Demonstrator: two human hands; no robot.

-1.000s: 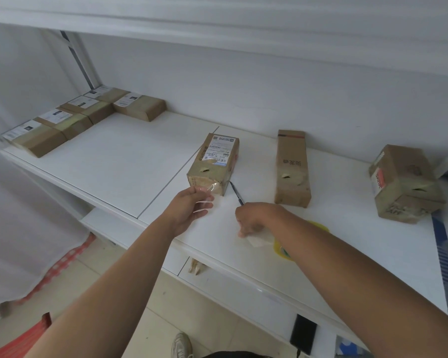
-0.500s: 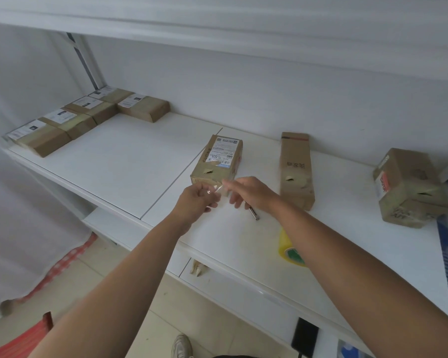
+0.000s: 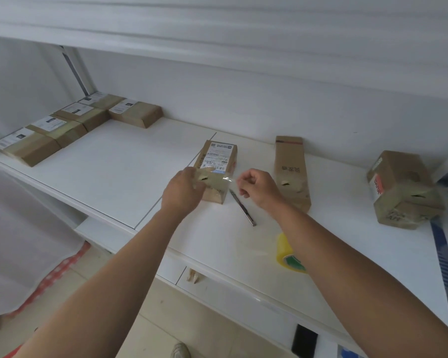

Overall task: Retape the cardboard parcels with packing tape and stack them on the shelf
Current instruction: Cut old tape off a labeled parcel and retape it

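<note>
The left hand (image 3: pixel 183 191) is covering the near left corner of the labelled parcel (image 3: pixel 219 166), whose label print is reading too small. The right forearm is hiding part of the tape roll (image 3: pixel 286 251). The frame's bottom edge is cropping a shoe (image 3: pixel 180 351) and a dark object (image 3: pixel 303 341).

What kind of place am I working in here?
Probably a small parcel storeroom or packing corner: a white shelf holds labelled cardboard parcels in a row, and a yellow tape roll and a knife lie near the hands.
</note>
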